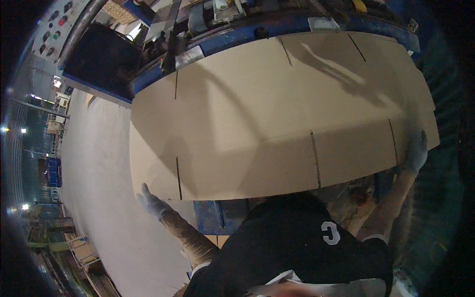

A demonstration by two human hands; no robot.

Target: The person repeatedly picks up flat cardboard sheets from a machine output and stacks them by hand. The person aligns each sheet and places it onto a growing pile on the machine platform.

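Head view, and we go straight to the fingers: on the left hand [154,204], gloved in pale grey, they're at the near left corner of a big cardboard sheet [237,119], one digit standing up by the edge. Over on the right, the gloved right hand [417,154] is at the sheet's right edge, a digit pointing forward along it. Are they gripping? The right hand is blurred and the left partly hidden at the board, so I can't tell for either.

Between the two sets of fingers, and reaching well ahead of them, lies that broad brown sheet, three dark slots cut into each long edge, shadows falling across it. Just nearer than its edge, between the forearms, there's a black shirt [287,232], with a blue metal part [208,218] right of the left fingers. Far ahead of both hands runs a machine's blue beam [227,37]; ahead and left of the left fingers, a control panel [55,34] with coloured buttons. Pale floor [101,163] spreads out left of the left fingers.
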